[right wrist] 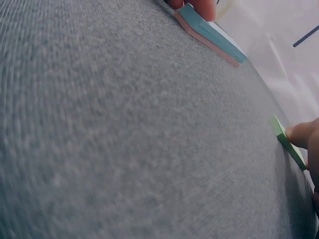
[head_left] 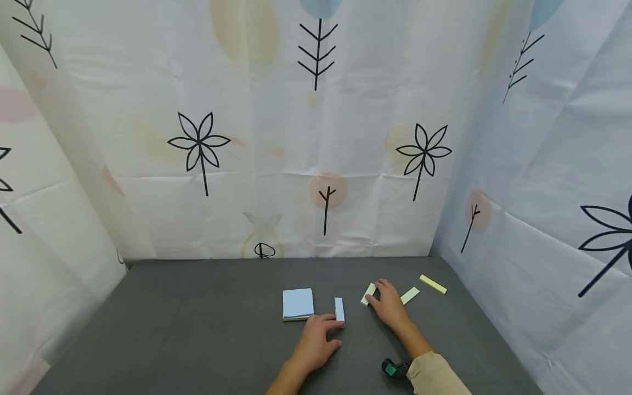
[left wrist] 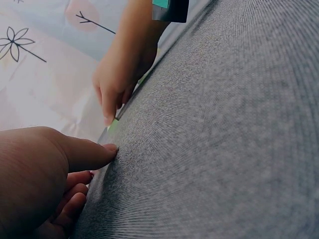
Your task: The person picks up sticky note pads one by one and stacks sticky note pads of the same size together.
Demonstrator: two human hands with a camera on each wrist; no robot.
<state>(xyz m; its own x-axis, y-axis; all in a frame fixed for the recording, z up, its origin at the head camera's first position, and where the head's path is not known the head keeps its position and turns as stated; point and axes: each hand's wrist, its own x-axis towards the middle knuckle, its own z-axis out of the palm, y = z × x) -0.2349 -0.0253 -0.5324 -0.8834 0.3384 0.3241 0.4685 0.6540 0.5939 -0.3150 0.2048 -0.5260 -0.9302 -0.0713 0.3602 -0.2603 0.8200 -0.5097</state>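
My left hand (head_left: 332,329) lies on the grey table (head_left: 197,323), its fingertips touching the near end of a narrow blue pad (head_left: 339,308); the thumb stays apart on the cloth. A square blue note pad (head_left: 298,303) lies just left of it. My right hand (head_left: 379,293) rests flat with straight fingers touching a pale green strip (head_left: 367,294). In the right wrist view a fingertip (right wrist: 302,134) presses against that green strip (right wrist: 285,138), and the narrow blue pad (right wrist: 212,34) shows pink underneath. The left wrist view shows my left thumb (left wrist: 87,152) on the cloth and the right hand (left wrist: 117,82) pointing down.
A second pale green strip (head_left: 410,295) and a yellow strip (head_left: 433,284) lie right of my right hand. Patterned curtain walls (head_left: 316,164) close the table at the back and both sides. A black and green device (head_left: 392,368) sits at my right wrist.
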